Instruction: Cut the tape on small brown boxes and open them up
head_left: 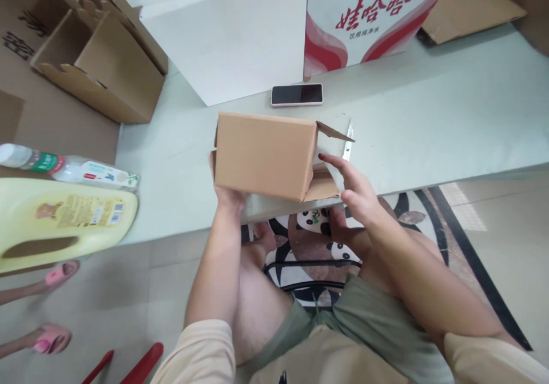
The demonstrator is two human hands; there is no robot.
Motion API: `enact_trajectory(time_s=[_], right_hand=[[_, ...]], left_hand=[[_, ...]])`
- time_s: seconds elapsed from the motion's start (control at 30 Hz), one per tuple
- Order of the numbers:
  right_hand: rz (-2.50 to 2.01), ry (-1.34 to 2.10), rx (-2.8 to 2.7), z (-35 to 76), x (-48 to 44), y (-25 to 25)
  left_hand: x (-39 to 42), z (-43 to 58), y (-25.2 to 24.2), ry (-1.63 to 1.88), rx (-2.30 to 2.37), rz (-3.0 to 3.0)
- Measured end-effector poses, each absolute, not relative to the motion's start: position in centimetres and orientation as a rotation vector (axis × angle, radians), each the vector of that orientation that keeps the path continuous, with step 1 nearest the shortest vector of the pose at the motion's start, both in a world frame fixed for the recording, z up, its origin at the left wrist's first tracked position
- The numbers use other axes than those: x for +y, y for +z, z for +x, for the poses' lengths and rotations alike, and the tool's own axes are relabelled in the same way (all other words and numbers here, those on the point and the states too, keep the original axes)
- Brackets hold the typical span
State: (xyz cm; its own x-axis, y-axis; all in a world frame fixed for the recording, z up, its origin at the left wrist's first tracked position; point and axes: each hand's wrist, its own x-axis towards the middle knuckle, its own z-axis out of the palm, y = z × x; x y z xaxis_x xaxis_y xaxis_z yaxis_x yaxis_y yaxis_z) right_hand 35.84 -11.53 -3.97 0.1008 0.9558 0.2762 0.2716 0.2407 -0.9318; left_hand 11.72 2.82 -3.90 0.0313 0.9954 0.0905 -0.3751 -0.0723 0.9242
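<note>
A small brown cardboard box [263,155] is tilted above the front edge of the table, with flaps standing out at its right end. My left hand [230,197] supports it from beneath at the lower left corner; the fingers are hidden behind the box. At the right end, my right hand [354,187] is open, its fingers stretched toward the gap between the flaps. The index fingertip is close to the opening, and I cannot tell whether it touches a flap. A thin white and silver strip [349,141] shows just past the upper flap.
A phone [297,95] lies behind the box, before a large white carton [231,41] and a red-and-white carton [364,21]. Open cardboard trays [115,64], a water bottle [72,167] and a yellow jug [98,204] stand left. Flat cardboard [472,10] lies far right. Someone's pink slippers [55,338] show below.
</note>
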Motion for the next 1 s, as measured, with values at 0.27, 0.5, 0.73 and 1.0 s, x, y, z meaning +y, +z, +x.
enact_trajectory(time_s=[0.27,0.5,0.73,1.0], right_hand=[[-1.162,0.725,-1.425,35.6,-11.4,-5.1],[-1.138,0.771,-1.411,35.3,-12.1,-4.3],[-1.474,0.758,-1.374,35.4,-12.5,-3.1],[-1.646,0.834,-1.291,36.4,-12.9,-3.1]], left_hand=[[1.7,10.7,-2.7,1.371,0.88,0.615],[1.0,9.7,-2.4,1.09,1.04,0.924],[0.7,9.0,-3.1,0.844,1.237,1.09],[-0.4,8.2,-2.4,0.582,0.989,1.125]])
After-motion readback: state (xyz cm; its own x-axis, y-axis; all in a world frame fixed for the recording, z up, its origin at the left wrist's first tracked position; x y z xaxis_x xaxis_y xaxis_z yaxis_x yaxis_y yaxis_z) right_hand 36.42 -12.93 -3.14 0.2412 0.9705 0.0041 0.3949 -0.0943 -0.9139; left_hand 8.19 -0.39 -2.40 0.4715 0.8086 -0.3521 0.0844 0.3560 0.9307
